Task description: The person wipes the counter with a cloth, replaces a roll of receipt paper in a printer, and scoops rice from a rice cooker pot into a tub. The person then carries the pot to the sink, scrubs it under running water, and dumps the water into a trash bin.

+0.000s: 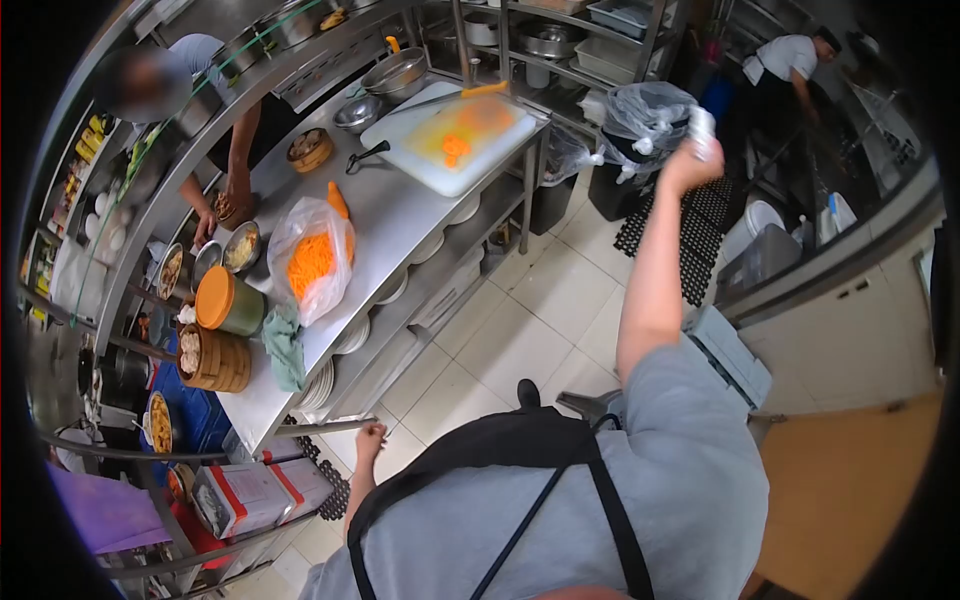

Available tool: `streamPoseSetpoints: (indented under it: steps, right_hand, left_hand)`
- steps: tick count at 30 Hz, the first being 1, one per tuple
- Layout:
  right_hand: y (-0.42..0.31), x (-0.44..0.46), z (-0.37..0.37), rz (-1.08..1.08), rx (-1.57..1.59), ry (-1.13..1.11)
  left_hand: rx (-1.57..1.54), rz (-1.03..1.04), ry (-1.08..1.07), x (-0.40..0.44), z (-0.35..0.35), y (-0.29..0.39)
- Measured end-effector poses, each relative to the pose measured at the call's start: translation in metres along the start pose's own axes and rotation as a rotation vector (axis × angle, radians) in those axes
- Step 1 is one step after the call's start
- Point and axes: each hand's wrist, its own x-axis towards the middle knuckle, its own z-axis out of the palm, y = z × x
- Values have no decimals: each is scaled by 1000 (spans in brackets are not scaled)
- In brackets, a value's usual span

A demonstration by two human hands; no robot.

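The person wears a plain grey shirt [690, 440] with short sleeves, leaving the left hand [371, 440] and right hand [690, 168] bare. Over it sits a black apron [480, 445] with flat black straps [620, 530]. A thin dark cord [540, 498] crosses the chest, and one black, round-toed shoe [528, 394] shows.

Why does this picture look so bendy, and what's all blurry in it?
In the head view, the long grey strip at the right bows, probably from a wide lens, with black round the edges; in that same head view, the co-worker's head at upper left is a smudge, and the small white thing in the outstretched right hand looks smeared, too unclear to name.
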Motion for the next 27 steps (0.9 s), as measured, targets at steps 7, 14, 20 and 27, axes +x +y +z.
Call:
streamPoseSetpoints:
  steps: [7, 14, 20, 27]
  right_hand:
    - [97, -111, 128, 248, -146, -676]
    - [257, -362, 42, -448, -609, -2065]
    - [133, -471, -165, -846, -137, -2786]
    - [-63, -522, -270, -1320, 169, -2863]
  left_hand:
    - [-7, -358, 5, -88, 45, -26]
    - [297, -531, -5, -140, 77, -54]
    - [62, -437, 331, -186, 84, -19]
    - [-252, -736, 568, -339, 128, -169]
